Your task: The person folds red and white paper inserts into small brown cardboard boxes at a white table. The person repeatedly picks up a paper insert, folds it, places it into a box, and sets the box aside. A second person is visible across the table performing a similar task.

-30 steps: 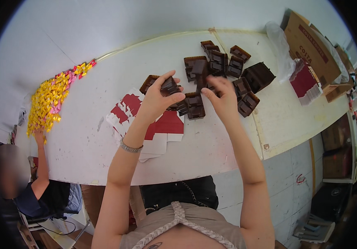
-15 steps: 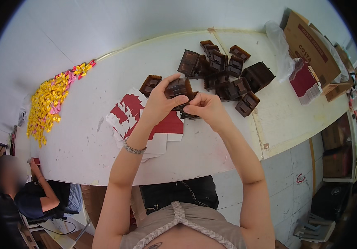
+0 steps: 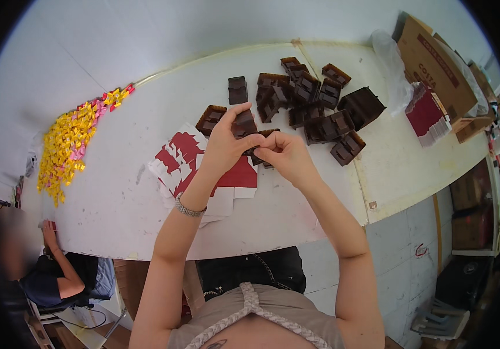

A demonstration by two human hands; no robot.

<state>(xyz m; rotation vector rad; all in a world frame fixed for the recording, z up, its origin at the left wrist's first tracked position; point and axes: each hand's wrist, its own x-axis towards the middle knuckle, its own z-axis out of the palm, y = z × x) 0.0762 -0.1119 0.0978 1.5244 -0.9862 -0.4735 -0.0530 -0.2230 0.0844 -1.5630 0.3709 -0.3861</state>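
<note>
My left hand (image 3: 225,141) is wrapped round a dark brown plastic tray (image 3: 243,124), index finger over its far end and thumb along its near side. My right hand (image 3: 288,152) is closed in a pinch right against the left thumb; what lies between its fingertips is hidden. Under the two hands, another brown tray (image 3: 268,165) shows in part. One tray (image 3: 238,90) sits by itself beyond my left fingers, and a further one (image 3: 210,119) lies just left of that hand. Several more brown trays (image 3: 327,127) are heaped to the right.
Flat red and white cartons (image 3: 237,179) lie beneath my left forearm. Yellow and pink wrapped pieces (image 3: 67,139) are piled at far left. A red carton stack (image 3: 427,116), a clear plastic bag (image 3: 390,70) and a cardboard box (image 3: 436,67) occupy the right end. A person (image 3: 49,279) sits at lower left.
A tray now lies apart beyond my left hand, and trays at the left of the heap have shifted. My right hand has moved slightly left, up to the left thumb.
</note>
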